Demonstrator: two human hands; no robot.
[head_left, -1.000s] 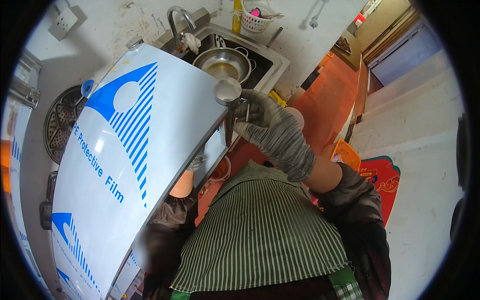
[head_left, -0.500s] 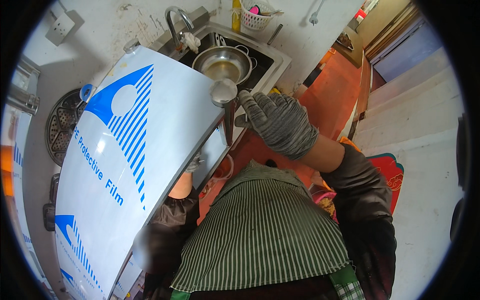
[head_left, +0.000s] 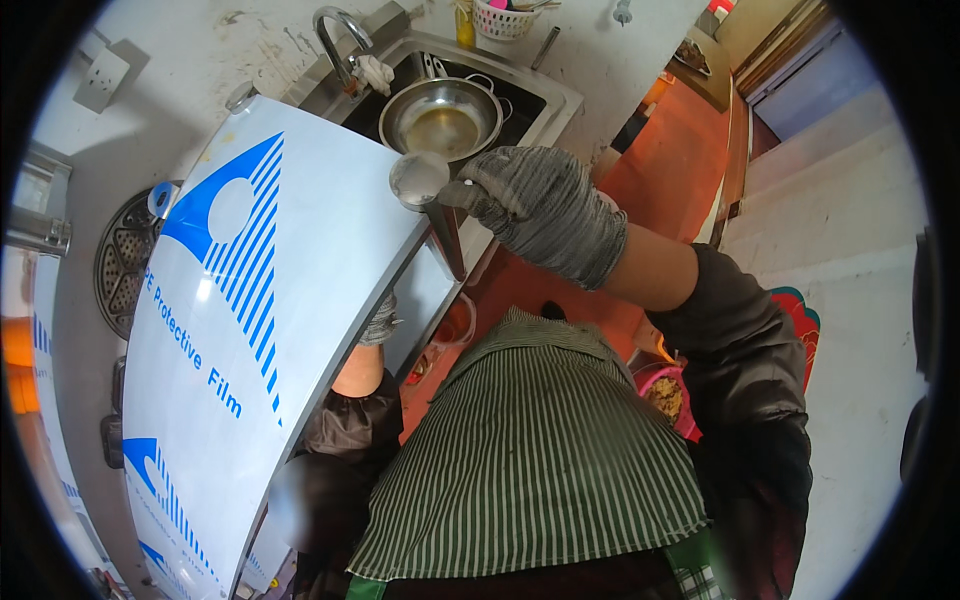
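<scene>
A big curved white panel (head_left: 250, 340) with blue protective film fills the left half of the view. At its upper corner a tapered metal leg with a round shiny foot (head_left: 420, 178) sticks out. My right hand (head_left: 545, 210), in a grey knit glove, pinches the leg just beside the round foot. Below the panel's right edge my left hand (head_left: 378, 320), also gloved, grips the panel from underneath, and most of that hand is hidden. My striped apron (head_left: 540, 450) fills the lower middle.
Behind the panel is a steel sink (head_left: 545, 95) with a metal bowl (head_left: 440, 115), a tap (head_left: 335, 35) and a small basket (head_left: 500, 18). A round perforated tray (head_left: 120, 260) lies at left. An orange floor (head_left: 660, 170) and a pink bowl (head_left: 665, 395) are at right.
My right hand has let go of the leg's shaft and shifted up to pinch beside the round foot. The panel's corner and leg have moved a little higher in the view.
</scene>
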